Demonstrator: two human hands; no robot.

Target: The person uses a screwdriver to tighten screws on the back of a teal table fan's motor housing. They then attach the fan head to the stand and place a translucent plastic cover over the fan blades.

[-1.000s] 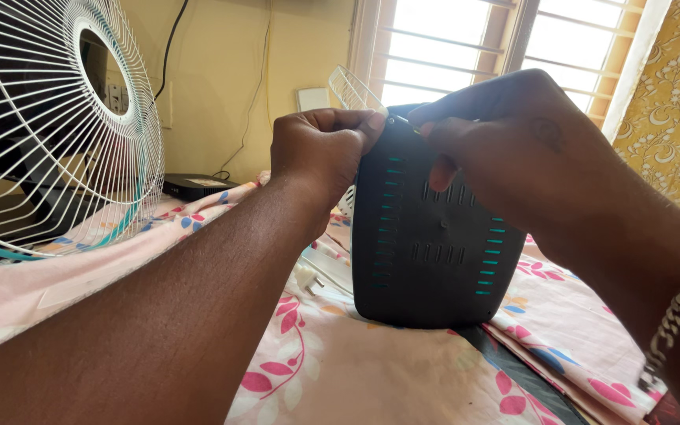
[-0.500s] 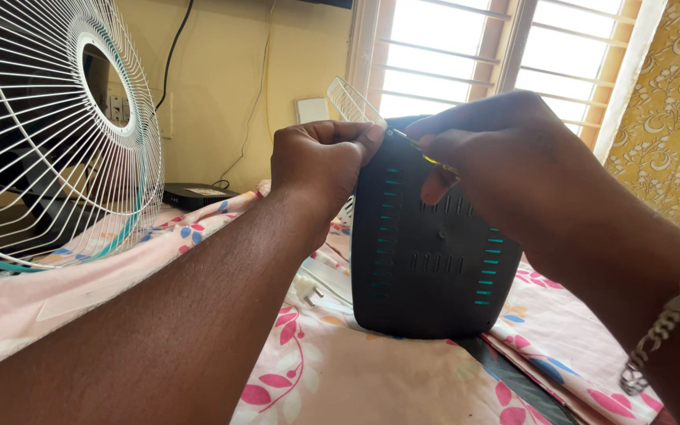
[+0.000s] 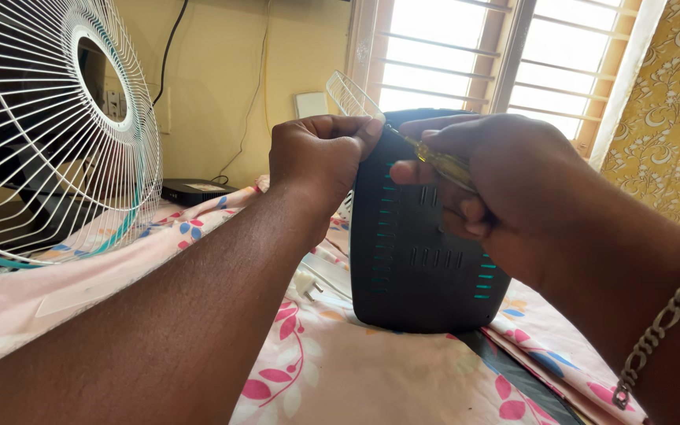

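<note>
A black plastic fan housing (image 3: pixel 415 267) with teal vent slots stands upright on a floral bedsheet (image 3: pixel 340 370). My left hand (image 3: pixel 320 161) grips its upper left edge. My right hand (image 3: pixel 497 177) holds a screwdriver with a clear yellow handle (image 3: pixel 444 162); its thin shaft points left to the housing's top edge, next to my left thumb. A metal chain bracelet (image 3: pixel 667 323) hangs on my right wrist.
A white wire fan guard with a teal rim (image 3: pixel 57 134) stands at the left. Another wire guard (image 3: pixel 352 94) pokes up behind the housing. A white plug (image 3: pixel 308 283) lies on the sheet, a black box (image 3: pixel 190 189) by the wall, a barred window and yellow curtain (image 3: pixel 663 118) behind.
My right hand has dropped and drawn back to the right, so the screwdriver's yellow handle now shows. My left hand stays on the housing's top edge.
</note>
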